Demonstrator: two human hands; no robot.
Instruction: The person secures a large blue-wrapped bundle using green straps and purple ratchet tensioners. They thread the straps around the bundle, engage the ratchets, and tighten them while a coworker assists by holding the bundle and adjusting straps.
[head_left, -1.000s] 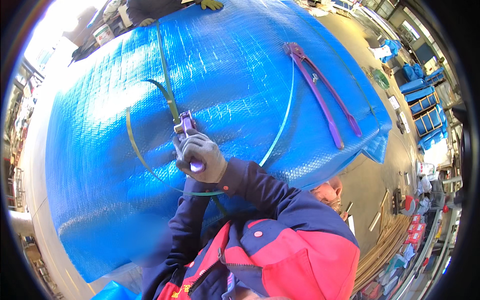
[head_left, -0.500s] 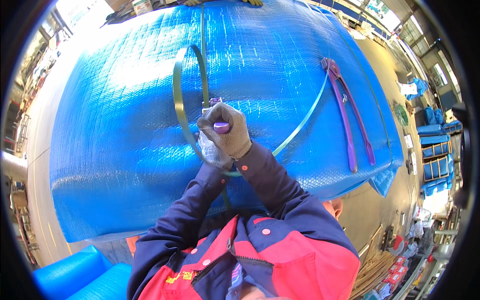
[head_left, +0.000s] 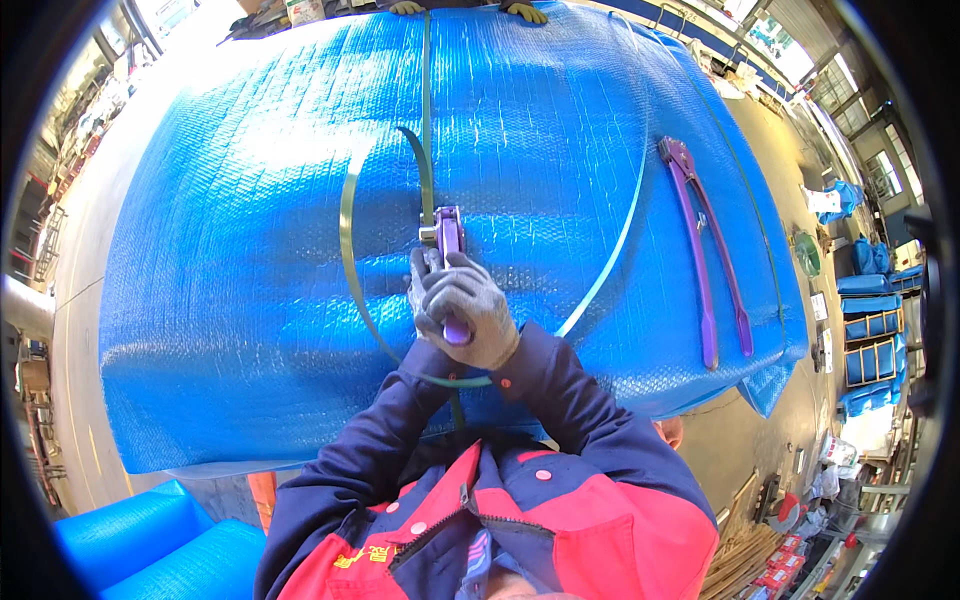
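In front of me, on the blue woven wrap of a large bundle (head_left: 270, 390), lies a strapping tensioner (head_left: 449, 232) with a purple handle. My right hand (head_left: 478, 312), in a grey glove, is closed round the handle, whose end sticks out toward me. My gloved left hand (head_left: 424, 296) is mostly hidden beneath it, fingers curled at the same tool. A green strap (head_left: 427, 90) runs from the far edge into the tensioner. Its loose length makes a loop (head_left: 348, 240) on the left, passes over my wrists and curves off right.
A purple long-handled strap sealer (head_left: 705, 260) lies on the wrap at the right. Another person's gloved hands (head_left: 526, 13) rest at the bundle's far edge. Blue wrapped rolls (head_left: 130, 535) are at the lower left, and wooden strips (head_left: 745, 550) at the lower right.
My hands and the tensioner's handle have swung down toward me, uncovering the tool's body. The loose strap loop has sunk lower, and its right part has shifted.
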